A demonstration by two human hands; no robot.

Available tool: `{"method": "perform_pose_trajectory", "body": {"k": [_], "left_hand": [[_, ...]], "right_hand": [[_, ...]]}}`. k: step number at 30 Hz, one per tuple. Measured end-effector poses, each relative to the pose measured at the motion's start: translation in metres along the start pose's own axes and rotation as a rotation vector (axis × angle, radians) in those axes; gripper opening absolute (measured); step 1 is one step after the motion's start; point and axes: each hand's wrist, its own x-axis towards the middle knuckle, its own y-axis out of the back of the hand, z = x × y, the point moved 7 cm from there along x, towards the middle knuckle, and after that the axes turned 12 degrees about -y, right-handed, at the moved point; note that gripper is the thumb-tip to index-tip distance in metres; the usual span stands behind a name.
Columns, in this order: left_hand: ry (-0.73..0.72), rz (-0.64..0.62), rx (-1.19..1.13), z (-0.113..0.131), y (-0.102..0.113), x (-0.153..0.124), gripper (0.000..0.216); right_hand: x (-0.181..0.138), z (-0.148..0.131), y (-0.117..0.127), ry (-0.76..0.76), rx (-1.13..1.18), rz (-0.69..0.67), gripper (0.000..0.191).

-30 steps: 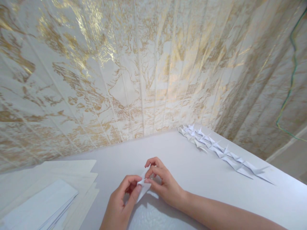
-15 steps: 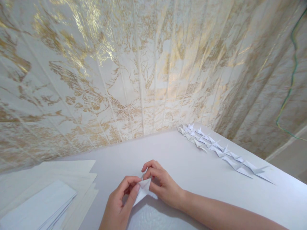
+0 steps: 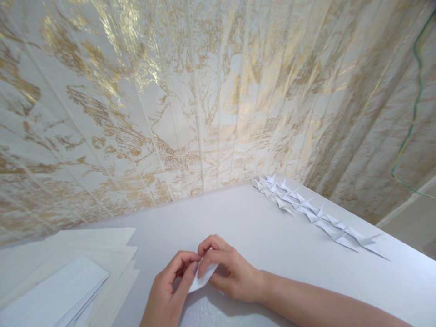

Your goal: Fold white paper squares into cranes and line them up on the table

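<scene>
Over the front part of the table (image 3: 190,218), between the two hands, a small folded paper (image 3: 203,281) is held, white and slanted, its lower point aimed down towards the near side. Its left end is gripped by the left hand (image 3: 170,281): thumb and forefinger are brought together on it, tip to tip, while the other fingers are curled in behind and a gap is left inside the bend. From the other side it is gripped by the right hand (image 3: 236,272), arched over the top; the face of the paper is crossed by a bent forefinger, the right edge is met by the thumb, and another fingertip is set almost against the left forefinger. Neither hand is spread wide, and much of the paper is covered by the fingers; whether the table is touched by it cannot be told. Across to the right, well apart from the hands, folded paper birds (image 3: 332,232) are lined up in close rows, strung along the right edge of the table from the far corner forward. On the left end, cream sheets (image 3: 117,254) are fanned out, and on top of them folded white sheets (image 3: 61,288) are laid. The far edge is backed by a gold-patterned curtain (image 3: 180,127), with a green cord (image 3: 415,100) hung at the right.
</scene>
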Motion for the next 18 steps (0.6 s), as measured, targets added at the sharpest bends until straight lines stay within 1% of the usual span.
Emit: {"method": "perform_pose_trajectory", "body": {"k": [5, 11, 18], "left_hand": [[0.008, 0.013, 0.007, -0.0009, 0.0028, 0.0012, 0.026], [0.045, 0.019, -0.028, -0.0059, 0.0033, 0.0007, 0.026], [0.059, 0.030, -0.038, -0.0063, 0.0040, 0.0025, 0.029]], "right_hand": [[0.0004, 0.0043, -0.0016, -0.027, -0.009, -0.015, 0.026], [0.0009, 0.0058, -0.0034, -0.034, 0.000, -0.031, 0.026], [0.0003, 0.0057, -0.0039, -0.023, -0.018, -0.034, 0.029]]}}
